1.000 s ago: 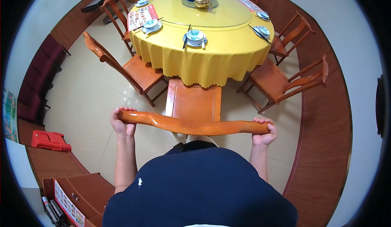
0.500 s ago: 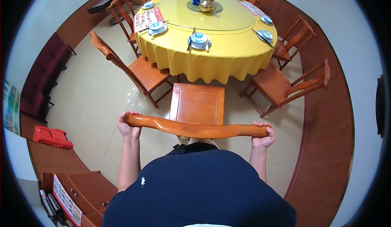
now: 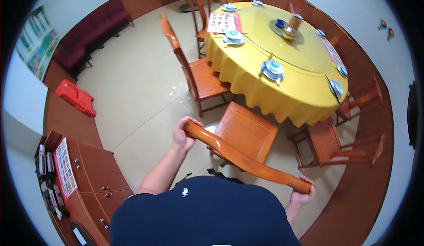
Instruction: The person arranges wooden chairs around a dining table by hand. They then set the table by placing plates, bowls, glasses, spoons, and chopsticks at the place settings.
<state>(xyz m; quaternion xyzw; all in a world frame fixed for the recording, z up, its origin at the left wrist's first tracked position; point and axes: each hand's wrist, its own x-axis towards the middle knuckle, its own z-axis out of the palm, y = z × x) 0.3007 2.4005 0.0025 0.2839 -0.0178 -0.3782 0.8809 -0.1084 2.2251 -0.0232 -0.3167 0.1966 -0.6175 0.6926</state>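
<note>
Both my hands grip the top rail of a wooden chair point(image 3: 247, 131) that stands in front of me, its seat facing the round table. My left hand point(image 3: 183, 133) is wrapped round the rail's left end. At the opposite end, my right hand point(image 3: 304, 192) is closed on the rail, with its fingers over the tip. The seat's far edge is close to the yellow tablecloth point(image 3: 260, 96). My body and the rail hide most of the chair's back and legs.
Bowls on saucers, such as this bowl point(image 3: 272, 69), ring the glass turntable point(image 3: 304, 56). Another wooden chair point(image 3: 207, 80) stands left, and one more chair point(image 3: 324, 142) right. A red folded plastic item point(image 3: 75, 97) leans by the left wall, near a wooden cabinet point(image 3: 104, 171).
My view has turned to the left, so the table appears further right and more of the cabinet shows. The rail now slants down to the right, both hands still on it.
</note>
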